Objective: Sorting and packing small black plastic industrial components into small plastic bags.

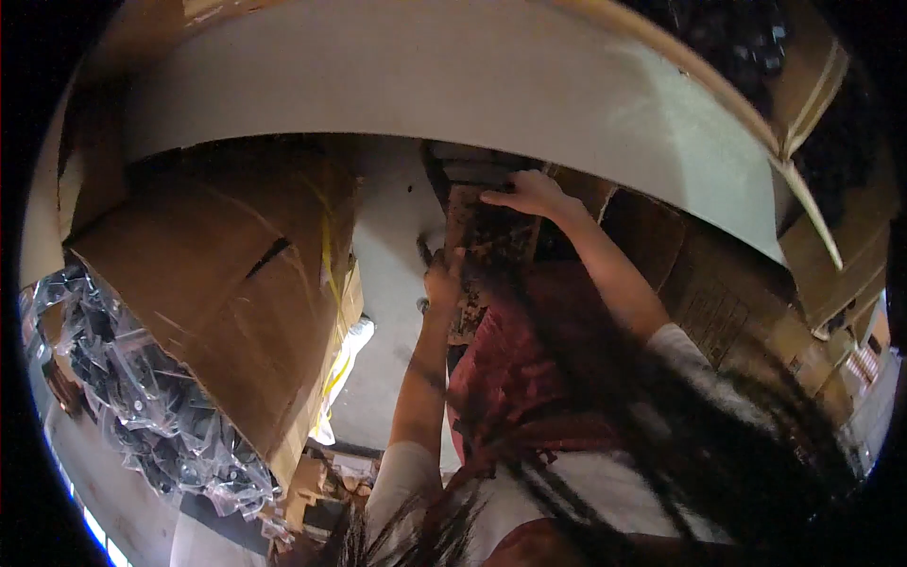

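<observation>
Below the pale tabletop, a worn, mottled brown board (493,232), perhaps a stool seat, stands between my two hands. My left hand (441,281) is closed at its near left edge, next to a dark curved piece (424,251). My right hand (539,196) is at the board's far right end, its thumb stretched left over the surface and its other fingers bent and partly hidden. Red cloth (539,350) covers my lap close to the board. Dark strands of hair blur across the lower right.
A pale curved tabletop (453,80) spans the far side. At left stands a large cardboard box (217,274), beside many clear bags of dark parts (151,397). More cardboard (718,293) is at right. Grey floor (387,217) shows between the box and the board.
</observation>
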The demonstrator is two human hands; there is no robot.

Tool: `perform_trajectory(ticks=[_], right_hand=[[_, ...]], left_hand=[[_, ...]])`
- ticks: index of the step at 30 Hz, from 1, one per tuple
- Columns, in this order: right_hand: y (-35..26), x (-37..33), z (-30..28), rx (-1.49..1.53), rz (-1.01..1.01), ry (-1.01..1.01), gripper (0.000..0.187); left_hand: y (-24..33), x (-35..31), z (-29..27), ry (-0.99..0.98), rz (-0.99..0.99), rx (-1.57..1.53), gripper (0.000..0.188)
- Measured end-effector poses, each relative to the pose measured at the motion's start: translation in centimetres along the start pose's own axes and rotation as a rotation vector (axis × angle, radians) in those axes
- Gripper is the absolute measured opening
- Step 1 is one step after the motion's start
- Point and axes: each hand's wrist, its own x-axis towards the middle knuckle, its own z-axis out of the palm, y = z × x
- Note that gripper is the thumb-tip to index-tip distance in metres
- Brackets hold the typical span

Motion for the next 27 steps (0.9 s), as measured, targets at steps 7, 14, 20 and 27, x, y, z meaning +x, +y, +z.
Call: perform_trajectory(ticks=[7,14,20,27], right_hand=[[-3.7,-8.0,7.0,0.162,-0.215,0.405,0.079],[-9.8,-4.4,17.4,0.032,-0.315,0.391,0.077],[-11.4,0.0,21.6,0.038,-0.342,0.305,0.079],[-8.3,6.1,22.0,0.465,-0.337,-0.018,0.061]], left_hand=[[-4.4,-6.3,-5.2,-0.09,0.097,-0.156,0.062],[-15.3,-8.0,-9.1,0.059,0.094,-0.289,0.049],[-19.3,-5.7,-10.9,0.092,-0.013,-0.073,0.054],[-25.4,-5.2,-11.6,0.133,0.068,-0.339,0.053]])
